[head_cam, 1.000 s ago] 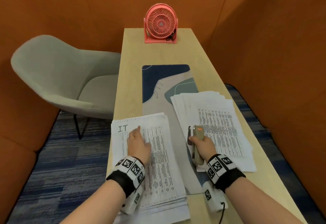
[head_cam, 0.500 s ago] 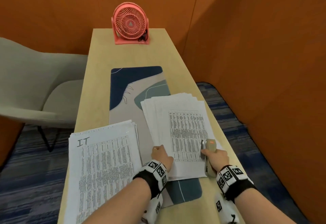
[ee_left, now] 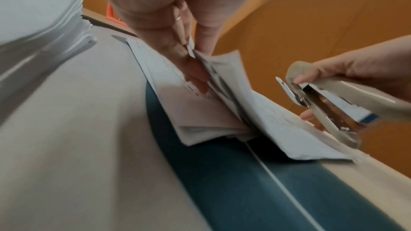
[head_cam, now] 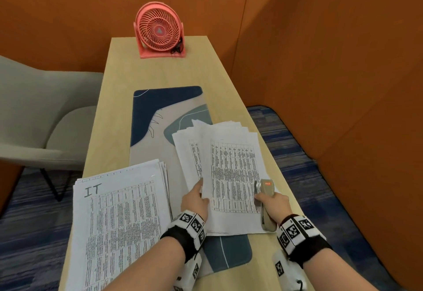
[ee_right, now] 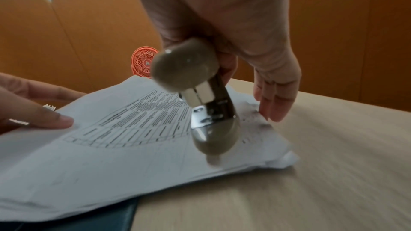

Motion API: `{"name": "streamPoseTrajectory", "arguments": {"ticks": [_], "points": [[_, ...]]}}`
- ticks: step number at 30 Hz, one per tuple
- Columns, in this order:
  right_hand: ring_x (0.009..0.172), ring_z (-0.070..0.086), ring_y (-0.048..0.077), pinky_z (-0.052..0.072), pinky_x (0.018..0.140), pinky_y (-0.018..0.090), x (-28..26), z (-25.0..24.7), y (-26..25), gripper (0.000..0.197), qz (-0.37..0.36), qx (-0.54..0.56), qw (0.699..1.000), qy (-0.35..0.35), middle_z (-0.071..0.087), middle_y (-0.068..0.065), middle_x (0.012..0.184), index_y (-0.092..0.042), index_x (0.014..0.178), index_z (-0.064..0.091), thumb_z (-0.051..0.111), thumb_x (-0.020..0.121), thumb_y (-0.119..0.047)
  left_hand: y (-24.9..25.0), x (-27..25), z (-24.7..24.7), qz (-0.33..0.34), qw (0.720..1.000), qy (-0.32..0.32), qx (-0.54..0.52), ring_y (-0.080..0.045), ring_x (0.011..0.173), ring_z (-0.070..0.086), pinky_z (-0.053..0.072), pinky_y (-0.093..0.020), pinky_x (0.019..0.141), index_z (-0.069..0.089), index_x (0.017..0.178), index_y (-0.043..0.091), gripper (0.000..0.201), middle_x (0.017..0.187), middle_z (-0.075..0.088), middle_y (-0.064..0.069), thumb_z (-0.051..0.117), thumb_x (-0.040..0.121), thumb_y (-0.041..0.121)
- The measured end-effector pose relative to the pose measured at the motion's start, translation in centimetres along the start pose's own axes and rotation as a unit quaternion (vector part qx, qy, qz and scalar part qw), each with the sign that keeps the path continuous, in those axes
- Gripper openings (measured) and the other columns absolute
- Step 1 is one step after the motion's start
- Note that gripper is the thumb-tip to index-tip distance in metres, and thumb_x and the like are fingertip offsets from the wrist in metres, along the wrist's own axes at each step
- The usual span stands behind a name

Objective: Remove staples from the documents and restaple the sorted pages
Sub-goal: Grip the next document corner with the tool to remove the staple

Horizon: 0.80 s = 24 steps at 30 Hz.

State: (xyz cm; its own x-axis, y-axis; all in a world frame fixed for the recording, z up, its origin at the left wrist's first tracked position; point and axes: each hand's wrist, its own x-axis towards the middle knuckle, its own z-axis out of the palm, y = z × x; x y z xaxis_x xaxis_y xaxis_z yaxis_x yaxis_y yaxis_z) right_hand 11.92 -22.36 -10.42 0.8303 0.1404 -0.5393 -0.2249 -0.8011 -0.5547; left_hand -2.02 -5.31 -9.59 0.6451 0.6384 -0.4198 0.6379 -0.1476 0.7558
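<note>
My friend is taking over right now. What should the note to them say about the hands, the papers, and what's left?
Left hand: fingers pinch the left edge of the top sheets of the right-hand pile, lifting them.
Right hand: grips the beige stapler, resting on that pile's right edge.
The pile marked IT lies stacked on the desk's left side; the right-hand pile lies fanned across the desk mat.
Done: the pictures don't show which pages are restapled.
Left: probably take the lifted sheets, deal with their staple, then carry on through the fanned pile.
</note>
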Motion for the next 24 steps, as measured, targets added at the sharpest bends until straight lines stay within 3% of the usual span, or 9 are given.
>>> {"name": "streamPoseTrajectory", "arguments": {"ticks": [2, 4, 6, 9, 11, 15, 20, 23, 24], "points": [[0.078, 0.058, 0.025, 0.041, 0.058, 0.027, -0.1, -0.1, -0.1, 0.026, -0.004, 0.002, 1.000, -0.004, 0.054, 0.017, 0.109, -0.007, 0.090, 0.063, 0.065, 0.079, -0.031, -0.3, -0.1, 0.1, 0.027, 0.999, 0.000, 0.022, -0.021, 0.118, 0.052, 0.032, -0.009, 0.086, 0.026, 0.145, 0.020, 0.063, 0.137, 0.049, -0.010, 0.048, 0.091, -0.002], [0.076, 0.057, 0.023, 0.040, 0.056, 0.026, -0.2, 0.1, -0.2, 0.023, -0.006, -0.010, 1.000, -0.008, 0.055, 0.017, 0.108, -0.010, 0.086, 0.062, 0.064, 0.080, -0.031, -0.4, -0.2, 0.0, 0.043, 0.998, -0.005, 0.054, -0.022, 0.121, 0.049, 0.032, -0.015, 0.098, 0.025, 0.146, 0.020, 0.063, 0.141, 0.042, -0.011, 0.048, 0.091, -0.001], [0.079, 0.059, 0.025, 0.045, 0.064, 0.029, -0.6, 0.5, -0.5, 0.024, -0.010, -0.021, 1.000, -0.011, 0.056, 0.017, 0.106, -0.012, 0.084, 0.062, 0.064, 0.077, -0.036, -0.3, -0.2, -0.1, 0.043, 0.996, -0.007, 0.073, -0.023, 0.127, 0.042, 0.028, -0.021, 0.107, 0.027, 0.145, 0.019, 0.062, 0.147, 0.028, -0.011, 0.048, 0.090, -0.001], [0.088, 0.057, 0.029, 0.047, 0.076, 0.033, -1.1, 0.9, -0.7, 0.039, -0.011, -0.047, 0.999, -0.017, 0.055, 0.016, 0.105, -0.011, 0.091, 0.064, 0.062, 0.073, -0.045, -0.3, -0.2, -0.1, 0.047, 0.993, 0.033, 0.102, -0.020, 0.130, 0.034, 0.029, -0.023, 0.105, 0.041, 0.138, 0.020, 0.055, 0.146, 0.022, -0.008, 0.052, 0.088, 0.001], [0.091, 0.055, 0.030, 0.046, 0.079, 0.032, -1.3, 1.0, -0.8, 0.038, -0.012, -0.069, 0.997, -0.017, 0.052, 0.015, 0.105, -0.010, 0.097, 0.065, 0.061, 0.078, -0.043, -0.2, -0.2, 0.0, 0.052, 0.993, 0.052, 0.094, -0.018, 0.122, 0.041, 0.034, -0.022, 0.101, 0.051, 0.129, 0.015, 0.046, 0.139, 0.032, -0.006, 0.054, 0.085, 0.000], [0.094, 0.054, 0.030, 0.043, 0.080, 0.031, -1.4, 1.0, -1.1, 0.037, -0.010, -0.091, 0.996, -0.014, 0.053, 0.015, 0.107, -0.012, 0.101, 0.065, 0.060, 0.081, -0.042, 0.3, -0.2, 0.3, 0.052, 0.997, 0.026, 0.057, -0.022, 0.106, 0.057, 0.039, -0.017, 0.082, 0.047, 0.122, 0.006, 0.036, 0.121, 0.056, -0.013, 0.044, 0.089, -0.006], [0.083, 0.057, 0.027, 0.048, 0.075, 0.033, -1.5, 0.7, -1.7, 0.041, -0.002, -0.057, 0.998, -0.007, 0.058, 0.014, 0.099, -0.010, 0.083, 0.068, 0.059, 0.065, -0.046, 0.2, -0.5, 0.0, 0.038, 0.997, 0.064, -0.011, -0.021, 0.093, 0.056, 0.034, -0.014, 0.072, 0.050, 0.107, 0.010, 0.033, 0.108, 0.059, -0.012, 0.038, 0.086, -0.013], [0.076, 0.060, 0.026, 0.049, 0.066, 0.032, -1.0, 0.0, -2.3, 0.035, -0.008, 0.055, 0.998, 0.011, 0.061, 0.013, 0.088, -0.004, 0.093, 0.063, 0.069, 0.077, -0.035, -0.4, -0.5, -0.3, 0.008, 0.993, 0.086, -0.075, -0.018, 0.078, 0.054, 0.035, -0.010, 0.054, 0.048, 0.092, 0.016, 0.032, 0.093, 0.059, -0.005, 0.040, 0.083, -0.015], [0.072, 0.060, 0.025, 0.047, 0.061, 0.030, -0.9, -0.4, -2.6, 0.035, -0.011, 0.104, 0.994, 0.008, 0.062, 0.012, 0.084, -0.002, 0.098, 0.061, 0.069, 0.080, -0.031, -0.7, -0.6, -0.3, 0.002, 0.992, 0.084, -0.089, -0.019, 0.076, 0.056, 0.036, -0.008, 0.053, 0.048, 0.088, 0.017, 0.033, 0.091, 0.060, -0.005, 0.041, 0.082, -0.014]]}}
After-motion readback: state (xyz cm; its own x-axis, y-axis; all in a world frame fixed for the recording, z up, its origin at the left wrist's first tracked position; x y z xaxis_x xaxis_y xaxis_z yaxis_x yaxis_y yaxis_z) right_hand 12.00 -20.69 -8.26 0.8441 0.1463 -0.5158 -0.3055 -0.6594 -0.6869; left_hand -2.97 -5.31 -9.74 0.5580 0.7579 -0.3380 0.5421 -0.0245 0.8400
